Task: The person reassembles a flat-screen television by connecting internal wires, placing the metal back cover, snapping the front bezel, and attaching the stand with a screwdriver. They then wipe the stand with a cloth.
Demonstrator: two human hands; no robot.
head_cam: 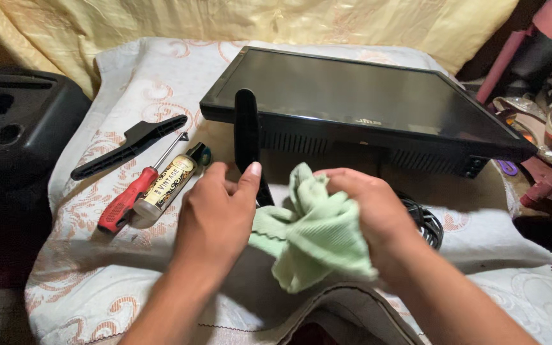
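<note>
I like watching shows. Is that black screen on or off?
Off, it seems. The monitor lies flat on the patterned cloth, its glass dark all over, showing no picture or glow.

Soft ribbed green cloth (pixel 314 239); glossy black plastic monitor (pixel 359 96); screwdriver (pixel 132 195) with smooth red plastic handle, metal shaft; patterned fabric table cover (pixel 129 76).
</note>
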